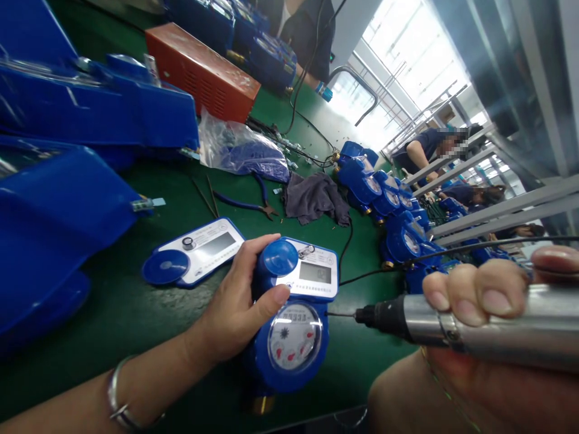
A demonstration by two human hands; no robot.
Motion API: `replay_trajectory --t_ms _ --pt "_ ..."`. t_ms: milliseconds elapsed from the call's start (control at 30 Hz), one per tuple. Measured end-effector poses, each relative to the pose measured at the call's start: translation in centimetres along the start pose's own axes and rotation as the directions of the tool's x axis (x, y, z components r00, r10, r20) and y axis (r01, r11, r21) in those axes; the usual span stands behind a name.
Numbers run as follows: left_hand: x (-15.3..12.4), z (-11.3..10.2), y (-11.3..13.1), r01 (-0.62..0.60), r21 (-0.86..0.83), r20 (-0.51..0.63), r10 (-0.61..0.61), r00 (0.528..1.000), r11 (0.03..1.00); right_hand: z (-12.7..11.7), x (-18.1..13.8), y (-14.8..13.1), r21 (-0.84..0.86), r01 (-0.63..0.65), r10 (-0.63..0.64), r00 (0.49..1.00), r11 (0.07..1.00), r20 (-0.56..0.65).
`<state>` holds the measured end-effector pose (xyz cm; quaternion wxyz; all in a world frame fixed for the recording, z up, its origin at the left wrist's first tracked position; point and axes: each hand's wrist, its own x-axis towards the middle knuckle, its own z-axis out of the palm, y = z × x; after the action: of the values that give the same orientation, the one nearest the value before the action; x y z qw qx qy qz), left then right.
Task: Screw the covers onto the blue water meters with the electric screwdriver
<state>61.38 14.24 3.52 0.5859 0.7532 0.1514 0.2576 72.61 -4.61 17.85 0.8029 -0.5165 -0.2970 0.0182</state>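
Observation:
A blue water meter (pixel 296 337) with a round dial lies on the green bench, its white panel (pixel 315 272) with a small display facing up. My left hand (pixel 244 295) grips the meter's far left side, fingers behind the round blue cap (pixel 280 258) and thumb lying across its front. In my right hand (pixel 484 313) is a silver electric screwdriver (pixel 488 325), held level with fingers wrapped round its body. Its thin bit (pixel 341 314) points left and meets the meter's right side, just below the panel.
Another display panel (pixel 217 244) with a blue cap lies left of the meter. Behind are blue-handled cutters (pixel 244 204), a grey cloth (pixel 316 198), a plastic bag (pixel 242 147) and an orange box (pixel 201 72). Blue housings (pixel 58 229) crowd the left; several meters (pixel 389 196) line the right. People work beyond.

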Motion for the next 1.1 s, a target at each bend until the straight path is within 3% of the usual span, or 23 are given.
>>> replay_trajectory --t_ms 67,133,233,333,433,600,1100 --pt "0.0 0.0 0.1 0.004 -0.006 -0.001 -0.004 1.000 1.000 0.1 0.1 0.4 -0.002 -0.081 0.081 0.992 0.997 0.101" --pt "0.0 0.0 0.1 0.011 0.001 0.005 -0.011 1.000 1.000 0.7 0.0 1.3 0.029 -0.071 0.066 0.989 0.997 0.135" --pt "0.0 0.0 0.3 0.016 0.016 0.005 -0.016 1.000 1.000 2.2 -0.6 3.0 0.070 0.003 -0.011 0.993 0.998 0.118" --pt "0.0 0.0 0.4 0.009 0.010 0.003 -0.009 1.000 1.000 2.9 -1.3 3.9 0.050 -0.023 0.016 0.989 0.998 0.146" --pt "-0.1 0.2 0.5 -0.009 -0.008 0.000 0.009 1.000 1.000 2.6 -1.6 3.9 0.067 -0.033 0.025 0.993 0.997 0.112" --pt "-0.1 0.5 0.5 -0.046 -0.017 -0.021 0.045 0.999 0.999 1.8 -1.2 3.9 0.081 -0.103 0.086 0.979 0.991 0.184" --pt "-0.1 0.4 0.7 -0.036 -0.021 -0.023 0.036 0.999 0.999 2.6 -1.1 3.8 0.036 -0.062 0.054 0.979 0.997 0.196"
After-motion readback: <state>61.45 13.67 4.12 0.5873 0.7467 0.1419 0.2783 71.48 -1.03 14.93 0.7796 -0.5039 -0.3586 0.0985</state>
